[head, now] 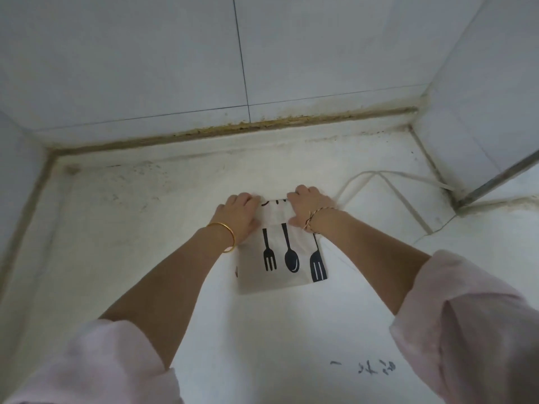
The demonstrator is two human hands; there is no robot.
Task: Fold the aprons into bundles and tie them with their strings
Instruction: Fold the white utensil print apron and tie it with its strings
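Two hands are working on one apron (253,277), which is lying near the middle of the white worktop (116,258), in a corner enclosed by tiled walls (145,53). The left hand (240,212) is grasping the far left end of the cloth, its fingers curling over the rolled-up edge. The right hand (309,207) is doing the same at the far right end, knuckles up and fingers tucking over the roll. Between the two hands a short stretch of that rolled edge is showing, with bits of black print on it.

The near part of the apron is lying flat toward the person, already folded into a narrow panel. Three black utensils are showing on it: one fork (269,256), one spoon (291,259) and one slotted spatula (318,265), the last running off the right fold.

Two strands of pale string (379,172) are trailing from just beside the right hand across the worktop toward the right-hand corner, where one metal strip (501,173) is edging the wall.

One gold bangle (227,237) is sitting on the left wrist and one braided bracelet (313,216) on the right. Two pale pink sleeves, left (96,363) and right (466,316), are bunching above the forearms. A few dark handwritten marks (364,368) are showing on the worktop near the right sleeve.
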